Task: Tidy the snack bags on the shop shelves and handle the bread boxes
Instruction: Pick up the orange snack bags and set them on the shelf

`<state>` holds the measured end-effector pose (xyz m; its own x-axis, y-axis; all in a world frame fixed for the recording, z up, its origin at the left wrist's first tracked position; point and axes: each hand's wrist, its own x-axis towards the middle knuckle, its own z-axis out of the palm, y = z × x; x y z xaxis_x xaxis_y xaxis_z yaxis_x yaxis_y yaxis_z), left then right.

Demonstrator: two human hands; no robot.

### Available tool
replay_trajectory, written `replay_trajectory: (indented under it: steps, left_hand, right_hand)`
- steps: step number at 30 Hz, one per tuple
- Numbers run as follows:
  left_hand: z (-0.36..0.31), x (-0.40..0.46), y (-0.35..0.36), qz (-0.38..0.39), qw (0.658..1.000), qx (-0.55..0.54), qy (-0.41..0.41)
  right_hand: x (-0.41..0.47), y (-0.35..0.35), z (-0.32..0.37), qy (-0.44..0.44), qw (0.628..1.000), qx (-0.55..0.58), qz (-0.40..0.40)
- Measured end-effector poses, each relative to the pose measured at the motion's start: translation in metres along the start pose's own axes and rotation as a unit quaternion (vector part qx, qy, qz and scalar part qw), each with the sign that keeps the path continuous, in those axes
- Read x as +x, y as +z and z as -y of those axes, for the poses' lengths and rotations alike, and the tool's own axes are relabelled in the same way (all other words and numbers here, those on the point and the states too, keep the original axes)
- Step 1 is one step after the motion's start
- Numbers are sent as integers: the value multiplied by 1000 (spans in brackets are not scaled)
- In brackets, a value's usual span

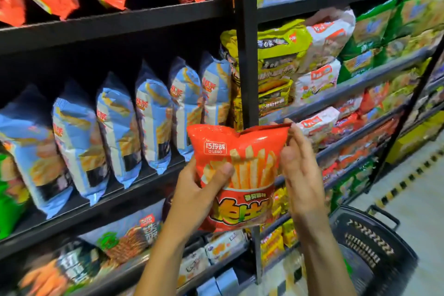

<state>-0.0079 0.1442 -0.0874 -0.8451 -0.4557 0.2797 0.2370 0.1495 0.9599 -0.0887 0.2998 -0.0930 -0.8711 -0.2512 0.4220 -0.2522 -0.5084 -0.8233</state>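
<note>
Before the black shelf upright (245,43): red snack bag (240,175) held up in both hands.
Left of upright, a row of blue bags (115,127) stands tilted on a dark shelf (101,204); right, stacked noodle packs (300,55); black basket (370,247) near right on the floor. Left hand (199,190) grip clamped on the bag's lower left edge, thumb across the front. Right hand (302,170) pinches the top right corner. Bag upright, puffed, printed with fries, top seam creased.

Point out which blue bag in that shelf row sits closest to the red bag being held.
The rightmost blue bag, last in the row beside the black upright post, just above the held red bag; the others stand farther left.
</note>
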Motion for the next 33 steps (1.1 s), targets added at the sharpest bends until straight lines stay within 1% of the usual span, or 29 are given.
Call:
replay_trajectory:
  steps: [2,4,6,11,13,15,17,19,23,25,27,30,33]
  left_hand:
    - [6,-8,-6,-11,1000,10,-4]
    - [6,-13,-9,-8,1000,26,-12]
    - [8,-16,-12,-3,999,36,-20]
    - [7,-20,-12,38,998,39,-44]
    - [4,-20,-11,47,998,-15,-25]
    - [1,-18,-9,36,998,-57,16]
    - [-4,-17,-4,27,998,-41,40]
    - [-4,-18,3,16,999,-18,47]
    - [1,-21,11,-33,998,-2,57]
    - [2,-21,12,-32,997,13,75]
    - [3,-21,15,-22,995,22,95]
    - [5,-21,17,-12,994,22,104]
    - [8,-23,18,-23,997,2,75]
  right_hand:
    - [0,-6,0,1,1000,11,15]
    - [0,-6,2,20,999,1,43]
    - [-2,-1,2,42,998,-4,46]
    - [-6,7,-9,40,999,-6,-32]
    - [-9,4,-12,34,998,-7,-46]
    - [-11,1,-14,27,999,-30,-33]
    - [-14,-2,-14,22,998,-51,-18]
    - [-16,-4,-15,22,998,-55,-13]
    - [-17,-12,-17,31,998,-47,20]
    - [-18,-16,-18,17,997,-56,41]
    - [-18,-15,-15,17,997,-54,44]
    - [-17,-9,-10,46,997,-64,-15]
    - [-20,0,-10,132,986,-44,-88]
